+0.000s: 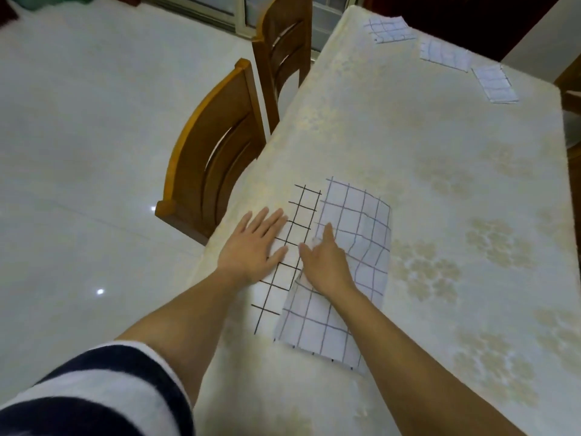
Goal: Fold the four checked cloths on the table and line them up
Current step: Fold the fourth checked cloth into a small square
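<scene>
A white checked cloth (361,234) lies near the left edge of the table (424,136), its right part folded over so the paler underside faces up. My left hand (254,243) rests flat with straight fingers on the cloth's uncovered left strip. My right hand (327,262) lies on the folded flap and pinches its left edge between thumb and forefinger. Three folded checked cloths sit in a row at the table's far end: one far back (390,30), one in the middle (445,55), one nearest the right edge (495,84).
Two wooden chairs stand against the table's left side, one near (213,146) and one farther back (283,42). A cream flowered tablecloth covers the table. Shiny pale floor tiles (78,152) lie to the left.
</scene>
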A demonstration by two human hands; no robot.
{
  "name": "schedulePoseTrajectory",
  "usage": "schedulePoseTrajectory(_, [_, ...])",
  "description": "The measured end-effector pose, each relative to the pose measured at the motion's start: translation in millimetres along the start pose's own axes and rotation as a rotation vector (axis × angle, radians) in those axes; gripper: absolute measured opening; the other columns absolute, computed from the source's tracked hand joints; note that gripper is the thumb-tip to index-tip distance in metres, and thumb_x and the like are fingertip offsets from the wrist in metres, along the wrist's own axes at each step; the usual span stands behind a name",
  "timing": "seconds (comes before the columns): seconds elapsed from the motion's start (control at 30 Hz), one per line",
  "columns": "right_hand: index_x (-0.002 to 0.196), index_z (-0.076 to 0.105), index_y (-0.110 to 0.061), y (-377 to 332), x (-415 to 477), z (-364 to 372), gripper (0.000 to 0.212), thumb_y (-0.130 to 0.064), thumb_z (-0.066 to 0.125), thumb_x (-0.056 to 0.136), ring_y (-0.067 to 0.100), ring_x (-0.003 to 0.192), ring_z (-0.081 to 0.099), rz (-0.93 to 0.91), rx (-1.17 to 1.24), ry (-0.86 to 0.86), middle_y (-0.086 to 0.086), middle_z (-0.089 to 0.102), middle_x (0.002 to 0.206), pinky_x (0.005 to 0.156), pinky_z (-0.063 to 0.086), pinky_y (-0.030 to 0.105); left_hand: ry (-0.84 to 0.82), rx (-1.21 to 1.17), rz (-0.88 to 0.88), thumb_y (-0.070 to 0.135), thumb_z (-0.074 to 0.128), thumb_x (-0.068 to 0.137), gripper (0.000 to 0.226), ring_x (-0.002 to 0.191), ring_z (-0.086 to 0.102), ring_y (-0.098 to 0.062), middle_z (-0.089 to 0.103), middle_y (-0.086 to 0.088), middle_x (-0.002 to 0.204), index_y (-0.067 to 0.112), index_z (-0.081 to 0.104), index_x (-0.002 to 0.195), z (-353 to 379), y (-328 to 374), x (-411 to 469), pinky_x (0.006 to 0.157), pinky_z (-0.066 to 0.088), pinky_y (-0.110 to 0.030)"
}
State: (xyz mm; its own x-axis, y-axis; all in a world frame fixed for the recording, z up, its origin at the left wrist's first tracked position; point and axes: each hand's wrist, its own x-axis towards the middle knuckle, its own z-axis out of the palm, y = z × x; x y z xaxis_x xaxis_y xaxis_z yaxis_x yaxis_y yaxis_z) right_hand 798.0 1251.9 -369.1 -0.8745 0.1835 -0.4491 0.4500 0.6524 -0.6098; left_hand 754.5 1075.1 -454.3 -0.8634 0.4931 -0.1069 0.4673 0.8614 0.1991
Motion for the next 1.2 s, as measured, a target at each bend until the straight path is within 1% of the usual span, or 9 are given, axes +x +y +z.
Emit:
schedulePoseTrajectory(0.07, [0.157,0.003,-0.019,0,-3,11,0.086,-0.056,0.050,0.095,0.013,0.077,0.059,-0.082,0.006,-0.129,-0.001,0.060,0.088,0.064,0.049,0.022,0.008,-0.032,-0.007,0.060,0.008,0.105,0.066,0.155,-0.017,-0.011,-0.007,0.011,0.170,0.030,-0.002,0.163,0,-2,1,0.128,0.000,-0.044])
schedulePoseTrajectory(0.17, [0.156,0.018,-0.024,18,-5,9,0.072,-0.055,0.045,0.097,0.015,0.110,0.054,-0.316,-0.242,0.001,0.001,0.052,0.125,0.097,0.049,0.034,0.009,-0.059,-0.018,0.053,0.010,0.106,0.063,0.155,-0.015,-0.008,-0.005,0.012,0.170,0.029,0.000,0.163,-2,-2,2,0.128,0.000,-0.042])
schedulePoseTrajectory(0.27, [0.158,0.005,-0.020,44,7,8,0.081,-0.064,0.031,0.096,0.024,0.150,0.012,-0.389,-0.502,0.093,0.005,0.012,0.164,0.121,0.020,0.041,0.008,-0.074,-0.042,0.049,0.013,0.107,0.062,0.154,-0.015,-0.006,-0.004,0.011,0.170,0.027,0.002,0.163,-3,-3,3,0.127,-0.005,-0.039])
schedulePoseTrajectory(0.33, [0.157,-0.008,-0.016,58,10,17,0.087,-0.071,0.018,0.094,0.025,0.151,-0.015,-0.410,-0.656,0.019,0.005,-0.015,0.164,0.124,0.003,0.044,0.015,-0.077,-0.045,0.047,0.016,0.107,0.060,0.154,-0.014,-0.005,-0.003,0.012,0.170,0.028,0.005,0.163,-2,-4,3,0.127,-0.007,-0.037])
schedulePoseTrajectory(0.4, [0.155,-0.014,-0.016,69,13,27,0.087,-0.072,0.011,0.094,0.025,0.148,-0.024,-0.406,-0.724,-0.016,0.004,-0.025,0.161,0.123,-0.001,0.047,0.016,-0.089,-0.047,0.045,0.017,0.108,0.058,0.154,-0.013,-0.005,-0.002,0.013,0.170,0.030,0.006,0.163,-1,-5,3,0.126,-0.008,-0.036])
schedulePoseTrajectory(0.67, [0.155,-0.017,-0.021,57,23,46,0.082,-0.072,0.004,0.094,0.025,0.146,-0.029,-0.379,-0.727,0.010,0.005,-0.027,0.161,0.123,-0.002,0.049,-0.044,-0.043,-0.051,0.047,-0.001,0.108,0.058,0.153,-0.019,-0.007,-0.010,0.012,0.169,0.028,-0.003,0.163,-1,-7,3,0.127,-0.002,-0.041])
schedulePoseTrajectory(0.87, [0.155,-0.017,-0.022,54,21,46,0.078,-0.069,0.005,0.097,0.023,0.147,-0.028,-0.373,-0.710,0.030,0.004,-0.026,0.161,0.123,-0.002,0.047,0.003,-0.190,-0.066,0.061,0.014,0.104,0.067,0.154,-0.007,-0.001,0.006,0.013,0.170,0.030,0.005,0.163,-5,-7,4,0.128,-0.001,-0.035])
schedulePoseTrajectory(1.03, [0.158,0.008,-0.017,68,20,21,0.066,-0.053,0.018,0.104,0.013,0.152,-0.007,-0.445,-0.473,0.183,0.000,0.002,0.166,0.124,0.001,0.039,0.008,-0.180,-0.055,0.063,0.027,0.102,0.070,0.155,-0.005,-0.003,0.005,0.015,0.170,0.038,-0.002,0.161,-6,-9,2,0.128,0.000,-0.035])
schedulePoseTrajectory(1.2, [0.157,0.018,-0.015,119,32,-25,0.061,-0.046,0.021,0.104,0.011,0.152,0.001,-0.295,-0.398,0.281,0.000,0.014,0.164,0.124,0.002,0.036,-0.004,-0.158,-0.005,0.061,0.023,0.102,0.065,0.155,-0.008,-0.006,0.001,0.013,0.170,0.039,0.010,0.161,-6,-11,3,0.128,0.001,-0.040])
